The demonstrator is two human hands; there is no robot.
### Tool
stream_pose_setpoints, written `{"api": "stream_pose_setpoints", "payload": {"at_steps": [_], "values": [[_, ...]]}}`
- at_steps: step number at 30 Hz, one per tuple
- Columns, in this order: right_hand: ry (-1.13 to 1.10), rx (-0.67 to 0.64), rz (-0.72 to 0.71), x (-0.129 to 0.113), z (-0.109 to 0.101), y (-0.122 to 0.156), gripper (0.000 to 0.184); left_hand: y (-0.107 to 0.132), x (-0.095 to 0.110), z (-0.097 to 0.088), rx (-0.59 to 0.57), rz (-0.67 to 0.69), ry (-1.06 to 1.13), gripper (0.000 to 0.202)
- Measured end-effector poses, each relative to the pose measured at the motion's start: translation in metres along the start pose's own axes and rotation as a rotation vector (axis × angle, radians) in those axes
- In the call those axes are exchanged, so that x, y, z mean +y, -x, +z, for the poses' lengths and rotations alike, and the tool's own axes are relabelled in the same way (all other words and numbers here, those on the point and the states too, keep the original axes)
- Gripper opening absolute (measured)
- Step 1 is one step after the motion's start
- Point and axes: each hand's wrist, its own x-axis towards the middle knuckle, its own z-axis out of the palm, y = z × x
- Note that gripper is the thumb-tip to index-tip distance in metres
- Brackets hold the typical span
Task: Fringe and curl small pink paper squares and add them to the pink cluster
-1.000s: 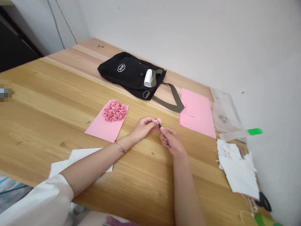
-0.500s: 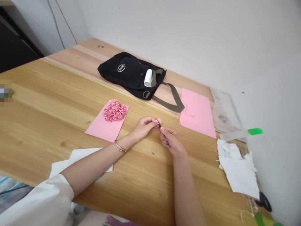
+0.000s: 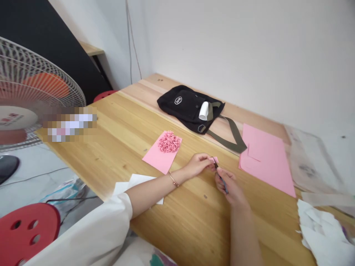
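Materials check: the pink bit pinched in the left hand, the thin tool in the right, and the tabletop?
Pink bit: likely matte paper, same colour as the pink sheet. Thin tool: dark, slender, maybe metal; too small to tell. Tabletop: wood, visible grain, light satin finish.

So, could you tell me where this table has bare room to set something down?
Bare wood lies on the table left of the small pink sheet with its curl pile, and along the near edge below the right hand. It is crowded between the black bag, large pink paper and white scraps.
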Motion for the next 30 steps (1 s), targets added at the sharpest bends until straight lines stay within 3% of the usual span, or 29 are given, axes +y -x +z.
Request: {"api": "stream_pose_setpoints", "payload": {"at_steps": [5,15,30], "values": [[0.019,-0.002,0.008,0.0,0.0,0.001,0.045,0.001,0.005,0.0,0.008,-0.002,0.023,0.021],[0.02,0.121,-0.019,0.0,0.017,-0.001,0.044,-0.003,0.007,-0.005,0.068,-0.03,-0.009,0.024],[-0.214,-0.155,-0.022,0.002,-0.009,-0.004,0.037,-0.008,-0.002,-0.007,0.102,-0.031,-0.036,0.036]]}}
